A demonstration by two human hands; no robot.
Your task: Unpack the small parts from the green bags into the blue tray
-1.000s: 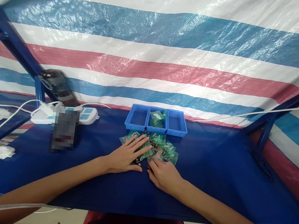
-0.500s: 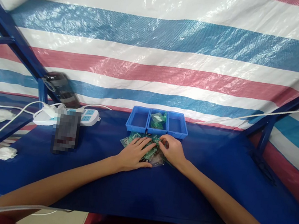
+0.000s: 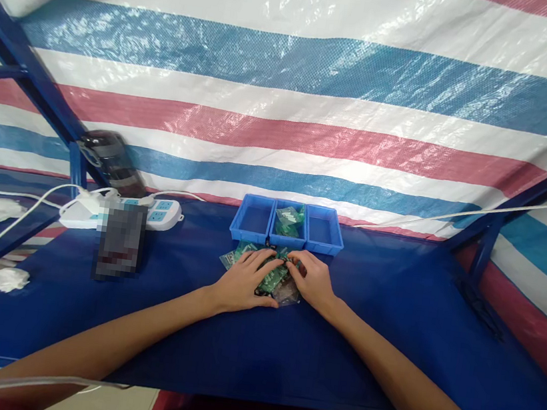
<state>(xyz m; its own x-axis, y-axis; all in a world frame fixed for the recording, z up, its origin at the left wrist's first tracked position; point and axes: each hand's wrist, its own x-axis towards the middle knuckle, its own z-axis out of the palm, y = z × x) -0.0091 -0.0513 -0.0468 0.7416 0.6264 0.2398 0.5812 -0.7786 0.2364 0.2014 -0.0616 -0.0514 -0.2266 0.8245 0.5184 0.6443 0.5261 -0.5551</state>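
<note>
A pile of green circuit boards point(image 3: 271, 281), some in clear plastic bags, lies on the blue table just in front of three joined-up blue bins. My left hand point(image 3: 242, 283) rests over the left side of the pile, fingers stretched out across it and thumb along its near edge. At the pile's right side is my right hand point(image 3: 312, 280), its fingers curled and thumb and fingertips brought together among the boards. What they pinch is too small and hidden to make out. In the middle bin point(image 3: 293, 242) sit several green bagged pieces.
The left bin point(image 3: 236, 221) and right bin point(image 3: 340, 237) flank the middle one. Farther left are a white power strip point(image 3: 166, 215) with cables, a blurred dark object point(image 3: 120, 242), a dark bottle point(image 3: 114, 160) and crumpled white tissue point(image 3: 6, 279). A striped sheet point(image 3: 286, 106) hangs behind the table.
My right hand has shifted slightly left and down, its fingertips now closer to my left hand. The left hand stays over the pile, its fingers slightly more bent.
</note>
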